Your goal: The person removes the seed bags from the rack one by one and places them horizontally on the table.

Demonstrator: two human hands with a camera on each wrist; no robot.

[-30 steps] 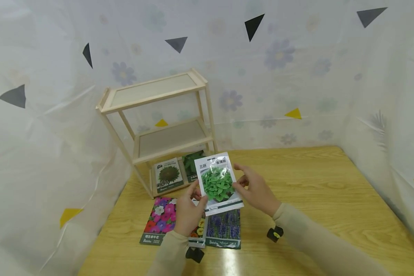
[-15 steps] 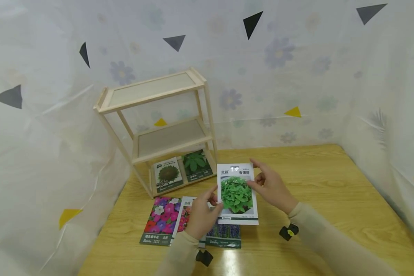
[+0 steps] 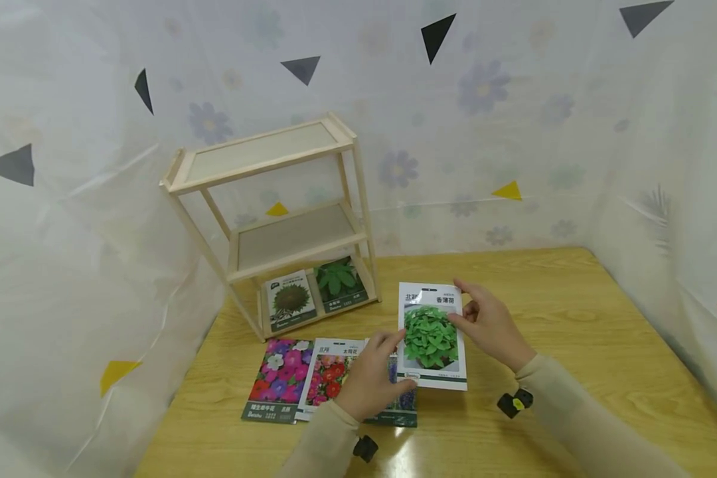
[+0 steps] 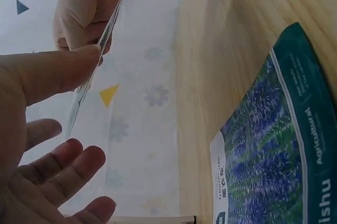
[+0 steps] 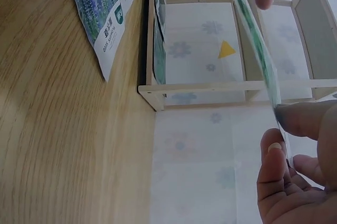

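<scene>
My right hand point(image 3: 494, 326) pinches the upper right edge of a seed packet point(image 3: 431, 336), white with a picture of green leaves, held upright above the table. In the right wrist view that packet point(image 5: 258, 39) appears edge-on between thumb and fingers. At its lower left edge, my left hand point(image 3: 370, 382) has its fingers spread; the left wrist view shows this hand point(image 4: 47, 129) loosely parted around the packet edge. Beneath the left hand lie a purple-flower seed packet point(image 3: 403, 415), partly hidden, a red-flower seed packet point(image 3: 325, 378) and a pink-flower seed packet point(image 3: 281, 378).
A wooden shelf rack point(image 3: 299, 255) stands at the back left. On its bottom tier lean a brown seed-head packet point(image 3: 291, 300) and a dark green leaf packet point(image 3: 338, 284). The wooden table point(image 3: 550, 318) extends to the right, before a white flower-patterned curtain point(image 3: 514, 133).
Both hands and the leafy packet have moved right, away from the rack, and the packet has straightened upright. The left fingers have loosened from its edge. The right hand keeps its hold.
</scene>
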